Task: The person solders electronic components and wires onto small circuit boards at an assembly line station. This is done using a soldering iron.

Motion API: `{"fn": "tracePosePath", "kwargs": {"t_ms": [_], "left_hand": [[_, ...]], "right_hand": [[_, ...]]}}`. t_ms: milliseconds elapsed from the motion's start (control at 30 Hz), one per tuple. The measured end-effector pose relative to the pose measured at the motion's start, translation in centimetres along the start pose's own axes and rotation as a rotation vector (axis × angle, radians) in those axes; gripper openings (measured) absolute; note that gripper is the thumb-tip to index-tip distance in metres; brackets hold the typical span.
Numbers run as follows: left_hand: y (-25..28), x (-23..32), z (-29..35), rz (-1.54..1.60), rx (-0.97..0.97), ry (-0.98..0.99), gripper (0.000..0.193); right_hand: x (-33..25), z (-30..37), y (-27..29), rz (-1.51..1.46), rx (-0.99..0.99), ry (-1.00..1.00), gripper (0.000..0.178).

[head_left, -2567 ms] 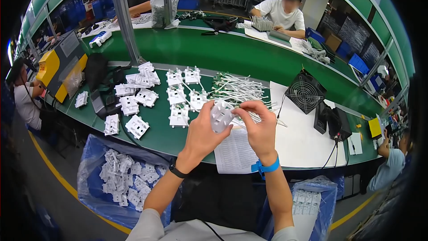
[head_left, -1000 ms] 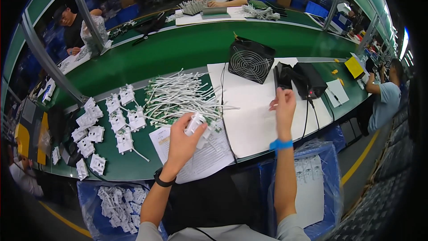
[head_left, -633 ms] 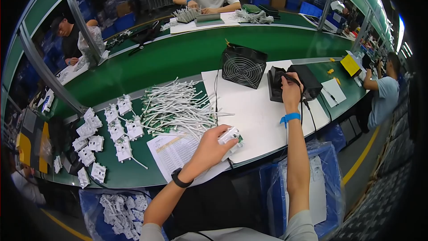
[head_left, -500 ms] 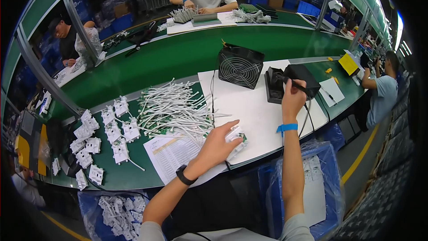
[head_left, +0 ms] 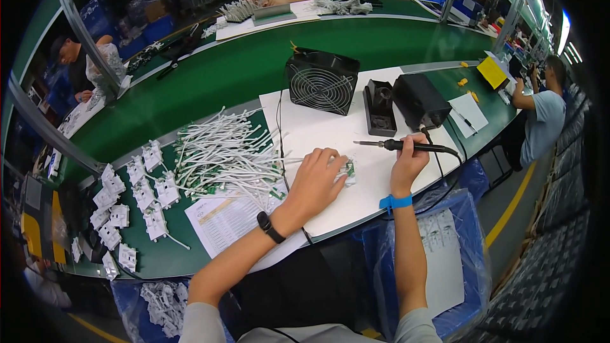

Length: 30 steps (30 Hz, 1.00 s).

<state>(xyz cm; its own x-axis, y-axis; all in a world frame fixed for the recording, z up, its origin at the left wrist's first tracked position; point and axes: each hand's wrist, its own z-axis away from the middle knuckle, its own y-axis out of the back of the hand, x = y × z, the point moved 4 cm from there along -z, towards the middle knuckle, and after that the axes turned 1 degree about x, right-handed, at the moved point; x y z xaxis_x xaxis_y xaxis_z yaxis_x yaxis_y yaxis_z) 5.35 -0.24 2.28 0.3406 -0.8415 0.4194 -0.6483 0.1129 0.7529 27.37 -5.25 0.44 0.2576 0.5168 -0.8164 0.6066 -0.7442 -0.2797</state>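
Note:
In my right hand (head_left: 409, 164) is a soldering iron (head_left: 406, 145), gripped like a pen by its black handle, its metal tip pointing left over the white work sheet (head_left: 375, 200). My left hand (head_left: 316, 181) is closed over a small white plastic housing with a green circuit board (head_left: 350, 171); the fingers cover most of it, and the board's edge shows at their right. Left of that hand lies a heap of white cables with green boards (head_left: 219, 155). Beyond my right hand is the black iron stand (head_left: 380, 124), with no iron in it.
A black fan (head_left: 323, 86) and a black power box (head_left: 420, 98) stand behind the sheet. White housings (head_left: 117, 216) lie at left beside a printed paper (head_left: 219, 225). Plastic-lined blue bins (head_left: 473, 251) sit below the table edge. Other people work across and at right.
My right hand has drawn the soldering iron out of its stand, toward me. My left hand has moved farther up the sheet with the housing, its fingers now more over it. The view has shifted.

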Motion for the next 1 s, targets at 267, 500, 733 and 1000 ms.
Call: {"fn": "tracePosePath", "kwargs": {"t_ms": [267, 500, 733, 1000], "left_hand": [[-0.4, 0.1, 0.8, -0.089, -0.124, -0.080, 0.037], [-0.2, 0.1, 0.8, -0.128, -0.083, -0.111, 0.038], [-0.5, -0.2, 0.9, -0.112, -0.076, -0.115, 0.040], [-0.6, -0.3, 1.0, -0.114, -0.066, -0.119, 0.040]], "right_hand": [[-0.9, 0.6, 0.5, 0.114, 0.044, 0.152, 0.024], [-1.3, 1.4, -0.4, 0.079, -0.188, 0.150, 0.021], [-1.3, 1.6, -0.4, 0.091, -0.252, 0.178, 0.023], [-0.8, 1.4, -0.2, 0.113, -0.258, 0.301, 0.023]]}}
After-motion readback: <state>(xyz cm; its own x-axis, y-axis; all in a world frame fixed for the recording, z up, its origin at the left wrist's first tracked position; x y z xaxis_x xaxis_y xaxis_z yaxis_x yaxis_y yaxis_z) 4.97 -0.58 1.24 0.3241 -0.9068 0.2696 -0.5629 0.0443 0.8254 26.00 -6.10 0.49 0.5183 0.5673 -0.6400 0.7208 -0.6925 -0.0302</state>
